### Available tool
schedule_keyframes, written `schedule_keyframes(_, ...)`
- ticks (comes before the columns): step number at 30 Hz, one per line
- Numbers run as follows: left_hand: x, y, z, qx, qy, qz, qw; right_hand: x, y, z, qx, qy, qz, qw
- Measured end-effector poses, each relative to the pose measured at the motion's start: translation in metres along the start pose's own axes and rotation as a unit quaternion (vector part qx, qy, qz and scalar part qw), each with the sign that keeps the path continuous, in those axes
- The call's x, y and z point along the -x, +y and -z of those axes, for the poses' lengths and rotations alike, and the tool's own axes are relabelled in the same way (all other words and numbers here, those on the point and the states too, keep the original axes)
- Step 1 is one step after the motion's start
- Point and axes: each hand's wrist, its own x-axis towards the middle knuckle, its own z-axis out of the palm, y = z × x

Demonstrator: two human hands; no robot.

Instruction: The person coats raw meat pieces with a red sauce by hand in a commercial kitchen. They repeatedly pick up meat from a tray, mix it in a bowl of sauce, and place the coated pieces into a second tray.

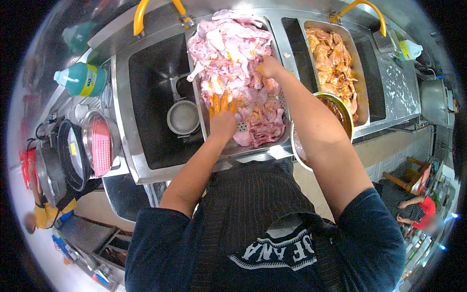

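Note:
Raw chicken pieces (233, 47) lie heaped in a perforated metal pan (288, 126) set over the sink. My left hand (223, 113), its fingers stained orange, rests spread on the pieces at the pan's left side. At the right side my right hand (268, 67) reaches into the heap; its fingertips are partly hidden, so its grip does not show. Orange smears mark some of the meat. To the right, a steel tray (361, 84) holds chicken coated in brown-orange marinade. Under my right forearm, a bowl of dark red-brown sauce (330, 106) is partly hidden.
A dark sink basin (157, 98) with a round metal pot (183, 117) lies left. Beyond it stand a teal liquid jug (82, 79) and a pink plastic basket (101, 146). Yellow faucets (140, 18) arch over the back edge. Other people stand at far left and far right.

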Motion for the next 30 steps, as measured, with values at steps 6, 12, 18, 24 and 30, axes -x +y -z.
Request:
schedule_keyframes(6, -0.040, -0.024, 0.041, 0.129, 0.058, 0.082, 0.987, -0.001, -0.016, -0.019, -0.072, -0.005, -0.068, 0.995)
schedule_keyframes(12, -0.142, -0.051, 0.062, 0.101, 0.202, -0.013, 0.974, 0.013, -0.016, -0.063, -0.222, 0.108, -0.030, 0.968)
schedule_keyframes(18, -0.221, -0.041, 0.067, 0.007, 0.104, -0.123, 0.987, 0.041, -0.026, -0.047, -0.384, 0.118, -0.075, 0.913)
schedule_keyframes(24, -0.238, -0.006, 0.068, -0.133, 0.000, -0.144, 0.981, 0.136, -0.033, 0.046, -0.503, 0.103, -0.081, 0.855)
schedule_keyframes(30, -0.205, 0.028, 0.032, -0.089, 0.010, -0.129, 0.988, 0.253, 0.013, 0.142, -0.332, 0.151, -0.045, 0.930)
